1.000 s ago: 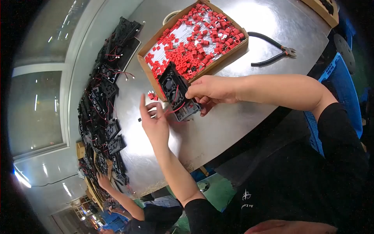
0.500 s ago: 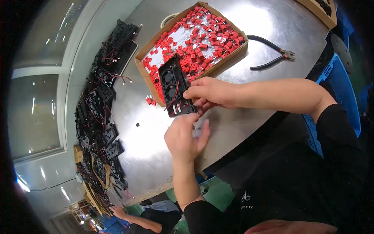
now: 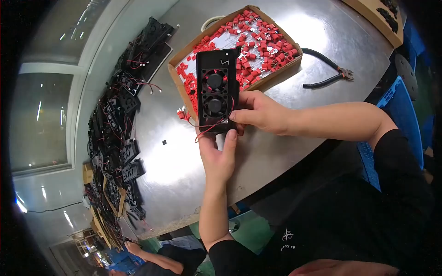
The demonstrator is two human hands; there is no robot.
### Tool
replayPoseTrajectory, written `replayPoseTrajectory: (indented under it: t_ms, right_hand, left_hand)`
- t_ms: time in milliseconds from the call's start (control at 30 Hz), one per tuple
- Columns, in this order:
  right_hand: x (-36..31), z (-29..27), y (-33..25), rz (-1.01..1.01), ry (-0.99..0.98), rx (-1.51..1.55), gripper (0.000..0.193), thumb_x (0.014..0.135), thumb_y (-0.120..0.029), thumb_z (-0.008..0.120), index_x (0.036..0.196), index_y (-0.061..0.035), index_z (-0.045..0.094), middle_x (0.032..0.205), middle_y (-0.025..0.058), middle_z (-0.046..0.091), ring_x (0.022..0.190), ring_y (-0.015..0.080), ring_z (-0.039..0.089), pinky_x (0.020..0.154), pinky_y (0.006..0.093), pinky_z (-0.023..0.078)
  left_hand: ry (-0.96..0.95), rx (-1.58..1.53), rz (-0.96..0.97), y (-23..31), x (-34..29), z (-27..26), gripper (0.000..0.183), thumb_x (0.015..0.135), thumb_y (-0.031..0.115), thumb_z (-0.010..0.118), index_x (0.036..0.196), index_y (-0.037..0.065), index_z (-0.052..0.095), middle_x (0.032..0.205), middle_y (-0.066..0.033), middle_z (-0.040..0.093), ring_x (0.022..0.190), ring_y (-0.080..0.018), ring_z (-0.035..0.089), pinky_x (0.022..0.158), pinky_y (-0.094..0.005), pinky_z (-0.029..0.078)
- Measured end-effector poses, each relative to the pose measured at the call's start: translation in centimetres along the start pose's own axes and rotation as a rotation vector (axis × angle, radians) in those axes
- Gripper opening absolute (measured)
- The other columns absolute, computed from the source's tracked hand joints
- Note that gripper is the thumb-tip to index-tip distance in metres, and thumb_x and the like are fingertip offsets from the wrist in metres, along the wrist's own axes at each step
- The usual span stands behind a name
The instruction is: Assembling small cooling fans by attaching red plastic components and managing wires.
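Note:
A black plastic fan bracket with two small round fans and thin red and black wires is held up over the near edge of the carton. My left hand grips its bottom end from below, thumb on the front and fingers hidden behind. At its lower right side, my right hand pinches the bracket with the thumb in front. Red wires hang loose past the bracket's lower left corner. Behind it, the shallow carton holds many small red plastic parts with metal pins.
Black-handled cutting pliers lie right of the carton. Many black fan brackets are piled along the table's left edge. A small black square lies on the metal table. Another person's hand shows at lower left.
The bracket has turned to face me more squarely. My left hand has moved from a blurred position below it to a grip on its bottom end. The view has shifted slightly.

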State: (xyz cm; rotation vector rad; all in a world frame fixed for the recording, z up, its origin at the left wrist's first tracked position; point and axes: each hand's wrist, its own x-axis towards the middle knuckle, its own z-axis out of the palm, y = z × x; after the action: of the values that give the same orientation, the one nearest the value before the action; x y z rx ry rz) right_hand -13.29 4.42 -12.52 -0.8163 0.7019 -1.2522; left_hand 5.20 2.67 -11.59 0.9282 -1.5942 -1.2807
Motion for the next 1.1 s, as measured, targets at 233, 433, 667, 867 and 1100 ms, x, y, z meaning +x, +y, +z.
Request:
replayPoseTrajectory:
  t_ms: [233,433,667,867,1100]
  right_hand:
    - [0.3,-0.2,0.3,0.109,-0.006,0.13,0.021,0.104,-0.016,0.068,0.121,-0.0034,0.067,0.096,0.0057,0.071,0.076,0.0167,0.069,0.069,0.033,0.06]
    - [0.5,0.1,-0.1,0.18,0.049,0.08,0.027,0.103,-0.024,0.068,0.122,-0.0043,0.067,0.095,0.0036,0.07,0.065,0.0111,0.061,0.06,0.0281,0.055]
    - [0.8,-0.9,-1.5,0.167,-0.033,-0.328,0.03,0.102,-0.024,0.07,0.125,-0.005,0.067,0.088,0.0034,0.069,0.054,0.0085,0.057,0.049,0.0252,0.05]
    - [0.7,-0.6,-2.1,0.111,-0.122,-0.3,0.03,0.102,-0.024,0.071,0.124,-0.0053,0.067,0.084,0.0034,0.069,0.051,0.008,0.057,0.05,0.0254,0.05]
    - [0.7,-0.8,-2.2,0.189,-0.109,-0.052,0.029,0.103,-0.03,0.07,0.115,-0.0034,0.069,0.085,0.008,0.072,0.053,0.0099,0.059,0.05,0.026,0.051]
  left_hand:
    - [-0.123,-0.364,-0.207,-1.2,0.4,-2.1,0.047,0.097,0.011,0.073,0.137,0.001,0.051,0.134,-0.0132,0.063,0.123,-0.024,0.062,0.111,-0.04,0.048]
    - [-0.081,-0.407,-0.283,-1.1,0.9,-2.1,0.044,0.098,0.014,0.074,0.135,-0.002,0.055,0.131,-0.0119,0.066,0.119,-0.0212,0.064,0.108,-0.0371,0.049]
    - [-0.152,-0.476,-0.49,-0.2,1.2,-2.5,0.038,0.098,0.01,0.072,0.132,-0.002,0.059,0.126,-0.0116,0.07,0.112,-0.02,0.069,0.099,-0.0338,0.055]
    - [-0.164,-0.471,-0.436,-0.9,1.1,-3.8,0.041,0.098,0.011,0.071,0.134,-0.002,0.057,0.125,-0.0116,0.07,0.112,-0.0207,0.069,0.1,-0.0349,0.056]
    - [-0.28,-0.503,-0.269,-0.5,0.9,-4.1,0.038,0.097,0.012,0.067,0.131,-0.002,0.061,0.121,-0.0113,0.072,0.107,-0.0208,0.069,0.099,-0.0345,0.054]
